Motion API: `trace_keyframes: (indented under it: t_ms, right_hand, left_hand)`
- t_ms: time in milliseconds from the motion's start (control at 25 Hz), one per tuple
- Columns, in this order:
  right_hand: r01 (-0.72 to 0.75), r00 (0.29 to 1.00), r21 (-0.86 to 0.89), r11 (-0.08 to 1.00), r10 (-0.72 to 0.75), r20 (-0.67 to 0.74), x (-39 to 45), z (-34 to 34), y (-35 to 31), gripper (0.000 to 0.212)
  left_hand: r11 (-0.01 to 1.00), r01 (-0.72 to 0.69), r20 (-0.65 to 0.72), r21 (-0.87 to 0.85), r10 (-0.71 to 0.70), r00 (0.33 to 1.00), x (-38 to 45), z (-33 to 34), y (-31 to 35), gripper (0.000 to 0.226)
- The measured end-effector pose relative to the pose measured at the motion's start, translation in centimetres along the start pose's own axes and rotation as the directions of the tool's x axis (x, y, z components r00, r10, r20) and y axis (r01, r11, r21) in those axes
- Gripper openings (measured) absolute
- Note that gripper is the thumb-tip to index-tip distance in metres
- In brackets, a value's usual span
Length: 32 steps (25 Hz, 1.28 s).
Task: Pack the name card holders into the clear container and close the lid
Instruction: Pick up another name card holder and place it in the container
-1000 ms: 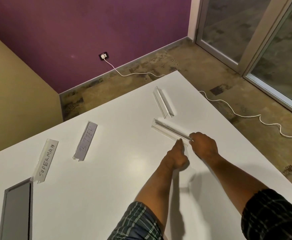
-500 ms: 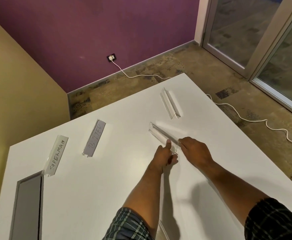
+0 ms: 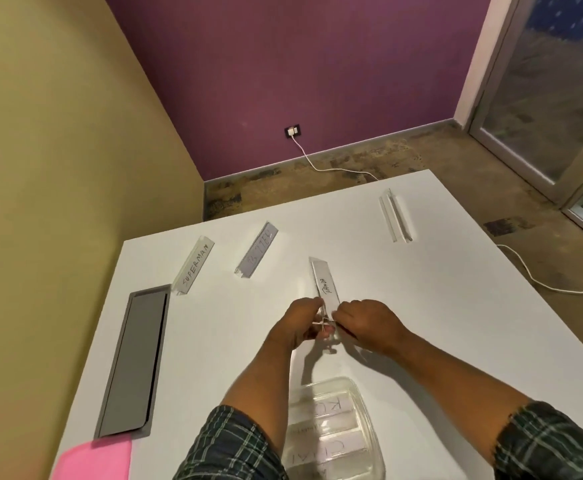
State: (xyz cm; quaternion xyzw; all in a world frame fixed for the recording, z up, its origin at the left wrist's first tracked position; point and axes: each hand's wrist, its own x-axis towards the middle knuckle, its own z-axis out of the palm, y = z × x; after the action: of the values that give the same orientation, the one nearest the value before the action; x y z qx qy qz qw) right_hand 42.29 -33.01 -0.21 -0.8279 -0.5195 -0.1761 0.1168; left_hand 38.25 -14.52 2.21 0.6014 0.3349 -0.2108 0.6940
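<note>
Pulled nearer since before, a name card holder [image 3: 325,285] is being pinched at its near end by both hands, left [image 3: 300,322] and right [image 3: 366,323], above the bench [image 3: 439,306]. Just behind the wrists, the clear container [image 3: 335,431] is sitting.

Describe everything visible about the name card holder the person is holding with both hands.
The held name card holder is a long, narrow strip of clear plastic with a white card inside bearing dark handwriting I cannot read. It points away from the person, far end toward the table's middle. The left hand and right hand pinch its near end, which their fingers hide. Whether it rests on the table is unclear.
</note>
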Motion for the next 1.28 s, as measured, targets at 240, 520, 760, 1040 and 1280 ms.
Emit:
trace_keyframes:
  t_ms: [240, 520, 760, 1040, 1280]
  right_hand:
    - [0.079, 0.996, 0.046, 0.996, -0.077, -0.035, 0.1, -1.7, -5.1, 0.026]
    - [-0.004, 0.999, 0.206, 0.979, -0.005, 0.041, 1.4, -2.9, -6.0, 0.054]
    - [-0.088, 0.924, 0.326, 0.941, -0.045, 0.379, 1.9, -3.2, -5.1, 0.09]
    - [-0.137, 0.759, 0.378, 0.916, -0.148, 0.634, 0.5, -2.7, -6.7, 0.073]
    - [-0.105, 0.75, 0.339, 0.935, -0.15, 0.645, 0.0, -2.7, -8.0, 0.062]
  left_hand:
    - [0.992, -0.056, 0.001, 0.114, 0.056, 0.998, -4.8, -3.6, -2.8, 0.025]
    - [0.961, -0.032, 0.006, 0.274, 0.031, 0.999, -10.5, -7.9, -4.5, 0.019]
    - [0.918, 0.009, 0.024, 0.397, -0.02, 1.0, -13.6, -11.3, -5.8, 0.029]
    - [0.861, -0.02, 0.119, 0.508, -0.047, 0.992, -15.3, -11.2, -6.9, 0.073]
    - [0.806, 0.011, 0.077, 0.592, -0.071, 0.994, -13.9, -10.9, -8.4, 0.07]
